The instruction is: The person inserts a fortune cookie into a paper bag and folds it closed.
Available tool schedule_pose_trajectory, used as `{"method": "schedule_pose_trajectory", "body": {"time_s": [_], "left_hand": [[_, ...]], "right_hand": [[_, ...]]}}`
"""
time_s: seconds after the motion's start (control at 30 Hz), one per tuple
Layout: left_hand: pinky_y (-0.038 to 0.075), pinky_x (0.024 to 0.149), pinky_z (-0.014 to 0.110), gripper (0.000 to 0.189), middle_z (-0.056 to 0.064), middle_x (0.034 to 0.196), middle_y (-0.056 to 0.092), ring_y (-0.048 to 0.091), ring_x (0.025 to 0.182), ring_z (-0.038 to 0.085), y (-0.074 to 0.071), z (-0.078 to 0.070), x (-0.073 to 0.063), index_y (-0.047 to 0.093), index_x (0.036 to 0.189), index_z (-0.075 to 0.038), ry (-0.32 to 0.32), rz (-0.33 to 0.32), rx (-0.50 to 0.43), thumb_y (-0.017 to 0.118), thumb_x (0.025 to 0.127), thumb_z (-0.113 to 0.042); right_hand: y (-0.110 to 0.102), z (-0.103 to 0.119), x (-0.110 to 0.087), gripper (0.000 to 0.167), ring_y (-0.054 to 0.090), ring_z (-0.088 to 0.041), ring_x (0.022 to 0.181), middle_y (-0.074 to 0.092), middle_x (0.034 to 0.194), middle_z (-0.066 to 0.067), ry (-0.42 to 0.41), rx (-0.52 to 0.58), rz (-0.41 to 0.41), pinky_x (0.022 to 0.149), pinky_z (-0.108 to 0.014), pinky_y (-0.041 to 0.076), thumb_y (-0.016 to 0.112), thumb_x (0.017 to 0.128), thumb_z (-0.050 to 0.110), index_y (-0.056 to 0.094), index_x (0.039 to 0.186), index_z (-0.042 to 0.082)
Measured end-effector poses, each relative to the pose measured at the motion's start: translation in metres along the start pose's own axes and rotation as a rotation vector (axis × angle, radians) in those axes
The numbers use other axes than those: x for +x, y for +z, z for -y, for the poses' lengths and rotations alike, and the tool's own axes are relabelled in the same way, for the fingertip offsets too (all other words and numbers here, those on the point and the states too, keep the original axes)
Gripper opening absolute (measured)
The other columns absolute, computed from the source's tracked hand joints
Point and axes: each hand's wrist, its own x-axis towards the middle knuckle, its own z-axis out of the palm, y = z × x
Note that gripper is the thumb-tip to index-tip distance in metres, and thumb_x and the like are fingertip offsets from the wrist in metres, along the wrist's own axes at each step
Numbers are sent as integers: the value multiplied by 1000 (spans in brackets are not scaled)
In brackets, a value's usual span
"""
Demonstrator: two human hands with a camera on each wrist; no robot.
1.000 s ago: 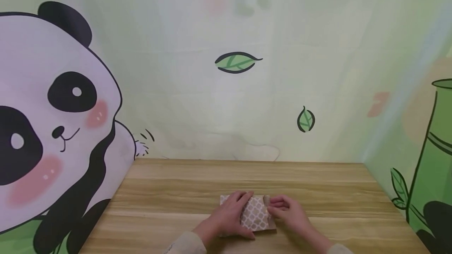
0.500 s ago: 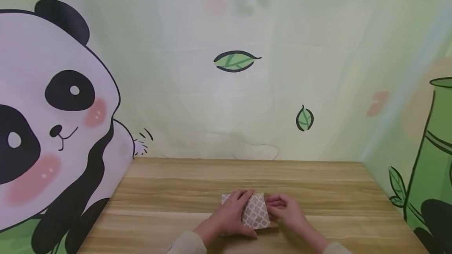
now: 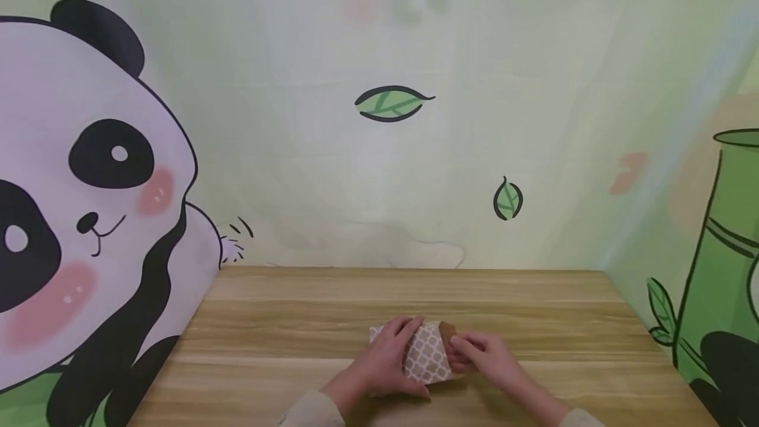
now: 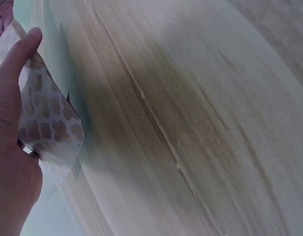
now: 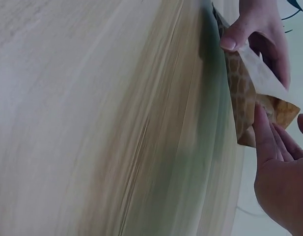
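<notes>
A small paper bag point(image 3: 428, 358), tan with a white lattice print, lies on the wooden table, its mouth facing right. My left hand point(image 3: 384, 360) grips it across the body, thumb on the near edge and fingers over the far edge. The fingers of my right hand point(image 3: 489, 356) reach into the mouth. Seen from the right wrist, the bag's brown inner side point(image 5: 284, 110) shows and the mouth is spread. There the right hand point(image 5: 281, 182) has its fingers extended into the opening, thumb apart from the paper; the fingertips are hidden inside.
The wood-grain table point(image 3: 284, 308) spreads around the bag on all sides. Behind it hangs a pale green backdrop point(image 3: 296, 170) printed with a panda, leaves and bamboo.
The bag's mouth has widened and its brown inside now shows. My right fingers have gone from the mouth's edge to inside it. The left hand keeps its hold.
</notes>
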Motion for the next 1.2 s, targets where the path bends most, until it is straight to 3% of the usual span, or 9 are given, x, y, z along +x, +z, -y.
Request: {"method": "schedule_pose_trajectory", "body": {"time_s": [0.27, 0.4, 0.53, 0.67, 0.83, 0.97, 1.07, 1.2], "left_hand": [[51, 111, 46, 132, 5, 157, 45, 49, 140, 24, 3, -3, 1, 27, 170, -27, 16, -26, -13, 99, 64, -61], [52, 110, 48, 132, 6, 157, 45, 50, 138, 25, 5, -3, 1, 26, 170, -29, 14, -38, -34, 99, 65, -59], [51, 112, 51, 133, 8, 159, 42, 51, 137, 27, 4, -2, 0, 24, 171, -32, -31, -56, -100, 100, 65, -55], [48, 114, 55, 134, 10, 161, 40, 51, 138, 31, 3, -3, 0, 24, 171, -29, -70, -122, -168, 101, 63, -53], [50, 112, 53, 136, 12, 157, 43, 53, 135, 30, 7, -10, 1, 24, 171, -23, -74, -228, -204, 102, 62, -53], [52, 110, 52, 139, 14, 153, 44, 53, 132, 30, 11, -21, 4, 23, 171, -17, -94, -297, -241, 103, 62, -52], [50, 112, 54, 143, 15, 155, 41, 51, 137, 33, 11, -28, 2, 19, 172, -16, -105, -308, -267, 103, 63, -54], [47, 114, 58, 140, 15, 160, 38, 49, 141, 36, 4, -31, -3, 14, 173, -21, -106, -269, -336, 98, 67, -59]], "right_hand": [[8, 4, 2, 44, 78, -25, 98, 76, 112, -28, 50, -6, 21, 82, -34, 65, 56, 112, 20, 64, 122, -22], [3, 8, 2, 43, 78, -28, 102, 75, 115, -30, 24, -10, 24, 85, -35, 65, 57, 112, 19, 63, 124, -23], [-12, 14, -2, 43, 76, -34, 106, 74, 116, -31, -40, -77, -56, 90, -37, 64, 65, 108, 16, 62, 128, -22], [-25, 17, -5, 44, 76, -34, 107, 76, 115, -26, -60, -193, -130, 91, -38, 64, 69, 106, 18, 63, 131, -18], [-26, 22, -4, 45, 77, -32, 103, 75, 119, -26, -53, -217, -44, 90, -41, 64, 67, 107, 23, 65, 132, -15], [-23, 35, 5, 35, 76, -23, 94, 75, 113, -22, -114, -279, -8, 83, -37, 66, 66, 107, 18, 69, 124, -12], [-26, 47, 12, 23, 71, -13, 86, 76, 100, -14, -203, -401, 29, 75, -31, 64, 66, 107, 13, 74, 115, -7], [-35, 67, 19, 15, 65, -8, 77, 73, 89, -4, -288, -535, 101, 67, -26, 58, 65, 106, 10, 78, 106, 1]]}}
